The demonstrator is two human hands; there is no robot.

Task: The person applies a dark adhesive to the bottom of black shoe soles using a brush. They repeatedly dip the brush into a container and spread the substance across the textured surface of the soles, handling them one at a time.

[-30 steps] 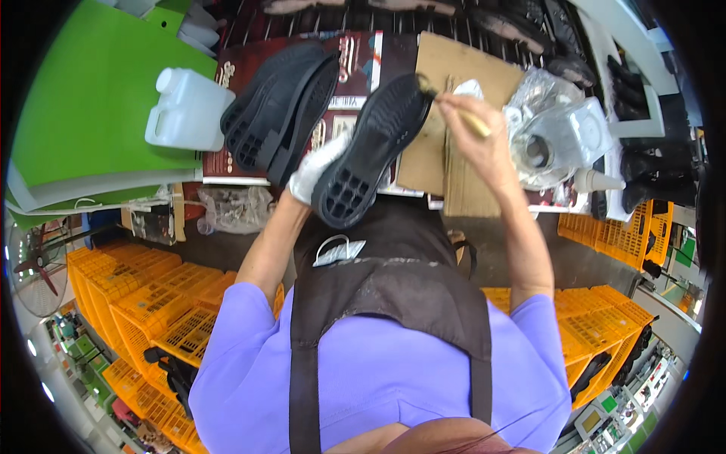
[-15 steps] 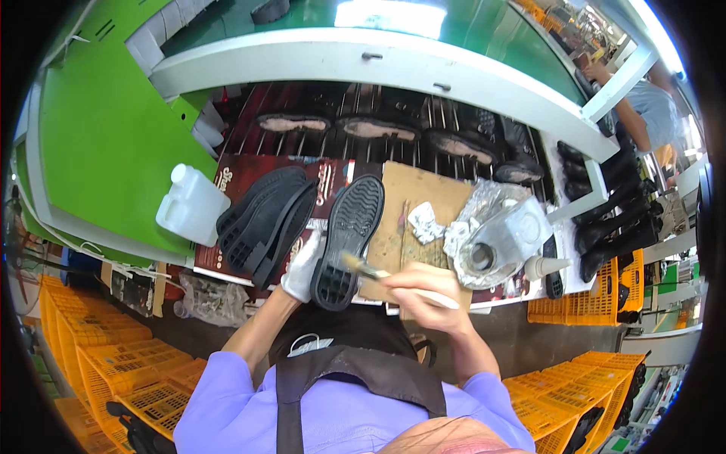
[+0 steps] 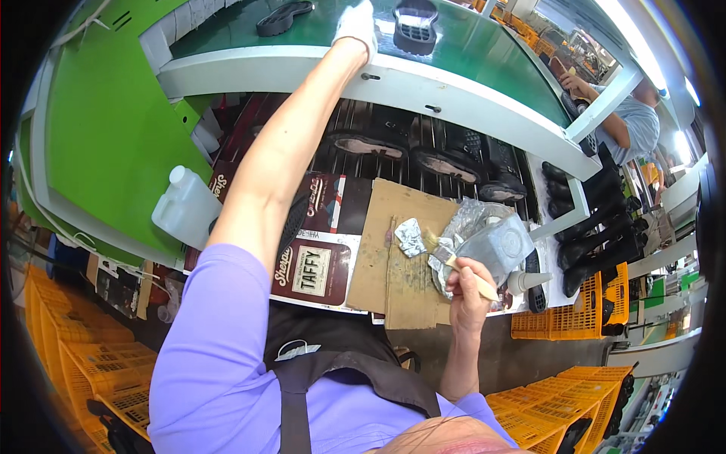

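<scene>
Right grip (image 3: pixel 470 298) holds the brush (image 3: pixel 485 288) slanting through it.

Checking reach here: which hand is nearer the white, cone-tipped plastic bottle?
Right. The bare right hand is just left of the bottle; the gloved left hand is far off, over the shiny green surface.

Print-wise, pretty much all of it was on the dark red cardboard (image 3: pixel 342 281). A cream panel (image 3: pixel 309 271) there carried big dark capitals with tiny lettering above, and pale script ran sideways next to it. More pale script sat higher up, plus a partial bit near the whitish jug (image 3: pixel 184 206). A white strip (image 3: pixel 321 240) had dark upside-down capitals, partly covered.
</scene>
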